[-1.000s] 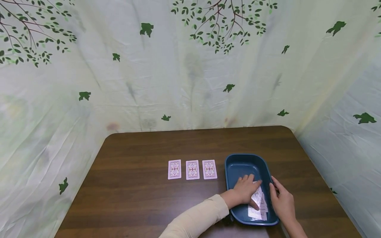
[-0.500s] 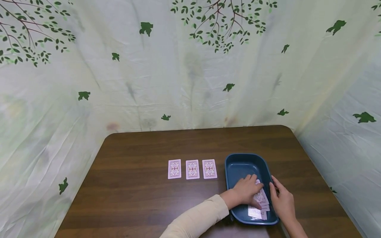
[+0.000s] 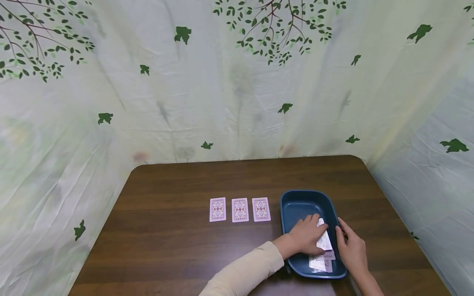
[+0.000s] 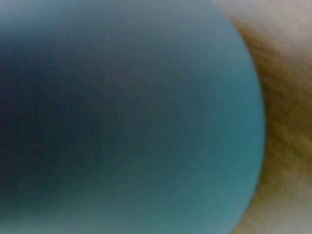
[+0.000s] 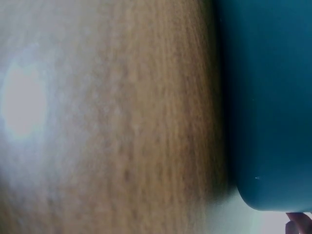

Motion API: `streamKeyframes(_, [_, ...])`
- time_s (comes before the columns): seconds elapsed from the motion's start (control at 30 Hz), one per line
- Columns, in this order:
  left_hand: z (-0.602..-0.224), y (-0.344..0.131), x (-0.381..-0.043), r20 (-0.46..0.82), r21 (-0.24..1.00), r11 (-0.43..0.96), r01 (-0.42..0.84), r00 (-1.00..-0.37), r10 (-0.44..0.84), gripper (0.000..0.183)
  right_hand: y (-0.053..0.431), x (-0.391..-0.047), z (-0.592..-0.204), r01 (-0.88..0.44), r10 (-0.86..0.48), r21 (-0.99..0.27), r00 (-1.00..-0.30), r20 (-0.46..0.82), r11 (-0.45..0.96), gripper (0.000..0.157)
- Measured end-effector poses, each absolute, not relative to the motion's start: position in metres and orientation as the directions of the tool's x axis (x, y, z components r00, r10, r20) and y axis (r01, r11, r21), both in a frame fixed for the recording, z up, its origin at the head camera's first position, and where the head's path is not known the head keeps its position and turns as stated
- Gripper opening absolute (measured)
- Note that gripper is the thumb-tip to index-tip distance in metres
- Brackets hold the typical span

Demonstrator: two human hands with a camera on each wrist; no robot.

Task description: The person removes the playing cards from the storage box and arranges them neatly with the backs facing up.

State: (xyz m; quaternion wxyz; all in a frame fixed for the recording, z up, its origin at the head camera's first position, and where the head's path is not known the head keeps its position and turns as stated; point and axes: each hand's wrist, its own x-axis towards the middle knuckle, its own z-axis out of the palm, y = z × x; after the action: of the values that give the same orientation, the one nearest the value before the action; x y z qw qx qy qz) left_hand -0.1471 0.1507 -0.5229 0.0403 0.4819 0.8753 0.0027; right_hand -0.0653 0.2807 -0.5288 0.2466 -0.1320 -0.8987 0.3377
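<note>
A deep blue tray (image 3: 301,197) stands on the right of the table, with several playing cards (image 3: 320,263) overlapping in its near end. My left hand (image 3: 305,234) reaches into it from the left, thumb and fingers around a playing card (image 3: 324,241) that shines pale and overlaps the pile. Part of that card is hidden by the hand. At the tray's right side, my right hand (image 3: 352,250) holds the rim. The left wrist view is filled by a blurred blue tray wall (image 4: 214,122). In the right wrist view, fingertips (image 5: 303,222) show at the tray's corner (image 5: 273,195).
Left of the tray, three face-down cards lie in a row: a left card (image 3: 217,209), a middle card (image 3: 240,210) and a right card (image 3: 261,209). They rest on the brown wooden table (image 3: 177,242). A leaf-patterned curtain (image 3: 237,94) hangs behind the table's far edge.
My left hand has shifted slightly within the tray, and the card by its fingers has moved toward the far end, exposing more of the pile. My right hand stays at the rim.
</note>
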Motion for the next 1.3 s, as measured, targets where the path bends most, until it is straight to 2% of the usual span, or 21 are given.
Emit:
streamKeyframes(0.2, [-0.512,0.137,-0.15,-0.054,0.067,0.541,0.838,-0.539,0.841,0.072,0.279,-0.065,-0.528,0.09,0.405,-0.678,-0.855,0.323,0.73,0.032])
streamKeyframes(0.57, [-0.492,0.099,-0.164,-0.016,0.096,0.497,0.862,-0.498,0.867,0.072,0.276,-0.065,-0.529,0.117,0.416,-0.671,-0.856,0.306,0.733,0.033])
streamKeyframes(0.9, [-0.473,0.062,-0.174,0.053,0.04,0.493,0.869,-0.495,0.867,0.071,0.276,-0.064,-0.529,0.157,0.437,-0.674,-0.859,0.268,0.722,0.034])
streamKeyframes(1.13, [-0.469,0.033,-0.184,0.074,0.109,0.542,0.834,-0.55,0.832,0.071,0.276,-0.065,-0.528,0.154,0.425,-0.673,-0.868,0.258,0.723,0.034])
streamKeyframes(1.3, [-0.478,0.009,-0.194,0.103,0.133,0.548,0.826,-0.561,0.821,0.071,0.277,-0.065,-0.528,0.146,0.427,-0.675,-0.862,0.272,0.724,0.033])
